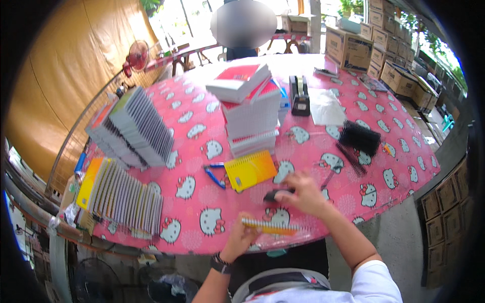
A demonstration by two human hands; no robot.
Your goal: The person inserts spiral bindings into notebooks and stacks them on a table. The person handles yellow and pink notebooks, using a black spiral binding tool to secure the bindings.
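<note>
My left hand, a dark band at its wrist, pinches a yellow spiral notebook held edge-on near the table's front edge. Its coil runs along the upper side and sticks out past the right end. My right hand has its thumb and fingers on a small black object, too blurred to name, just beyond that notebook. Farther on lies another yellow spiral notebook, flat, with blue-handled pliers at its left side.
A tall stack of paper blocks stands mid-table. Coil-bound notebooks and another pile line the left. Rightward are a black tape dispenser, a white sheet and black coils. Cardboard boxes and a person stand beyond.
</note>
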